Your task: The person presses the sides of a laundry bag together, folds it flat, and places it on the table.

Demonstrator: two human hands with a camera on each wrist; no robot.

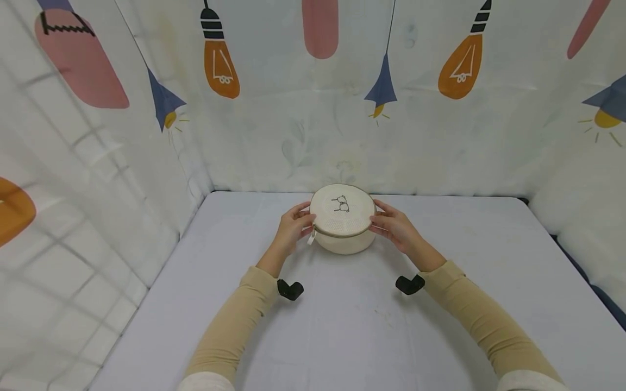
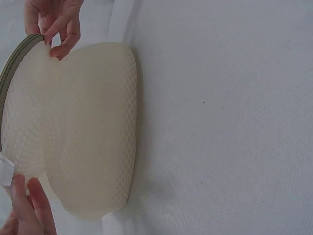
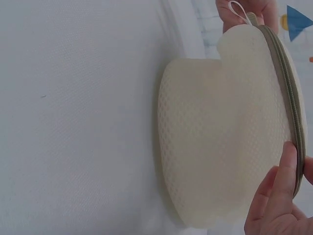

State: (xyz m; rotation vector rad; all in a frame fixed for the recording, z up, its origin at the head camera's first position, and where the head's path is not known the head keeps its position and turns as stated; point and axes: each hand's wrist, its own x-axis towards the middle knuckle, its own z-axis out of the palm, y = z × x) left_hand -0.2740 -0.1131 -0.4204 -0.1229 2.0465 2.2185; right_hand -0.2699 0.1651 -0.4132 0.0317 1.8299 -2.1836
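A round cream mesh laundry bag (image 1: 344, 243) with a zipped lid stands on the white table near its far edge. A small line drawing marks the lid, and a white zipper pull (image 1: 312, 237) hangs at the left of the rim. My left hand (image 1: 292, 228) pinches the rim on the left, close to that pull. On the opposite side my right hand (image 1: 397, 228) grips the rim between thumb and fingers. In the left wrist view the bag's mesh side (image 2: 93, 127) sags inward under the rim. The zipper (image 3: 288, 88) looks closed along the stretch seen in the right wrist view.
White cloth covers the table (image 1: 342, 336). A pale curtain (image 1: 274, 119) printed with lamps and bulbs rises behind it, and more fabric hangs at both sides. Black wrist mounts (image 1: 290, 290) sit at the cuffs of the tan sleeves (image 1: 230, 331).
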